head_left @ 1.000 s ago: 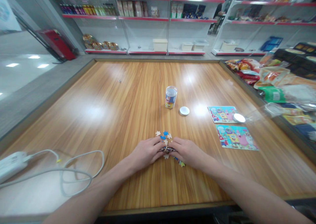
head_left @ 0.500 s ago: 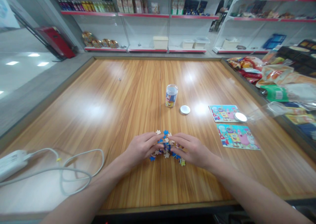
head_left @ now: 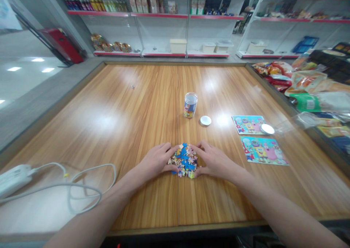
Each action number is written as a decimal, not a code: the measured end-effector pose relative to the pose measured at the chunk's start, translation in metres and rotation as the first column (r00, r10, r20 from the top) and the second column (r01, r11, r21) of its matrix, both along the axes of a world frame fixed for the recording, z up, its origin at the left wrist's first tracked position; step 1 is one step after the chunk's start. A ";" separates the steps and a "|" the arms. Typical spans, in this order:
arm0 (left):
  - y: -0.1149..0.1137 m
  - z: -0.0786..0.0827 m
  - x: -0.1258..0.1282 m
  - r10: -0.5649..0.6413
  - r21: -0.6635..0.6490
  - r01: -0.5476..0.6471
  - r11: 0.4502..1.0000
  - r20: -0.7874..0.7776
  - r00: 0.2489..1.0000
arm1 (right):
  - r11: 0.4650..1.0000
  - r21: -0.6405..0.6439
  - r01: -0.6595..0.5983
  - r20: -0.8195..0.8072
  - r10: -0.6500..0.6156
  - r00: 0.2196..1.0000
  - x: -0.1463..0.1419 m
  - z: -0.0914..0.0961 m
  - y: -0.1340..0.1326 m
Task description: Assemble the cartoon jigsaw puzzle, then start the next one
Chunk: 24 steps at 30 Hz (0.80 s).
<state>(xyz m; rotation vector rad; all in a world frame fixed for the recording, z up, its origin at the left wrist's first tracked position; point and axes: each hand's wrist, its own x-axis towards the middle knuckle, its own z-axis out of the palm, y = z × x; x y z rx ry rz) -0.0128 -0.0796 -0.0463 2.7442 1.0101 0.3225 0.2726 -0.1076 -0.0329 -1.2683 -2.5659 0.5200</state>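
Observation:
A heap of small jigsaw puzzle pieces (head_left: 186, 160), blue, yellow, pink and pale, lies on the wooden table (head_left: 142, 120) near its front. My left hand (head_left: 157, 158) curves around the heap's left side, thumb and fingers apart and touching the edge pieces. On the opposite side my right hand (head_left: 212, 158) cups the heap likewise, its thumb and fingers spread. Beyond the heap stands a clear jar (head_left: 190, 106) with a cartoon label, its top uncovered. A white round lid (head_left: 205, 121) rests beside the jar.
Two cartoon picture cards (head_left: 264, 151) lie on the right, with another white lid (head_left: 267, 129) on the farther one. A clear plastic container (head_left: 306, 119) lies by the right edge near packaged snacks (head_left: 308, 100). At left are a white power strip (head_left: 15, 180) and its looped cable (head_left: 93, 168).
Both hands have opened outward from over the pieces to the heap's sides. The pieces have been drawn into a more compact pile, with more of it visible.

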 end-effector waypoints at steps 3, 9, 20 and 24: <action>-0.003 -0.001 0.009 0.012 -0.004 -0.011 1.000 0.019 1.000 | 0.999 0.029 -0.019 0.037 0.018 0.999 -0.011 0.001 -0.001; -0.005 -0.003 0.013 0.023 -0.024 -0.021 0.999 0.071 0.997 | 0.999 0.032 -0.007 0.064 0.005 0.998 -0.015 0.004 -0.003; -0.008 -0.002 0.015 -0.067 -0.035 0.072 0.997 0.134 0.989 | 0.998 0.003 -0.065 -0.086 0.065 0.994 -0.014 0.003 -0.004; -0.009 -0.001 0.013 -0.100 -0.017 0.104 0.994 0.179 0.979 | 0.997 0.023 -0.079 -0.150 0.082 0.985 -0.014 0.001 -0.004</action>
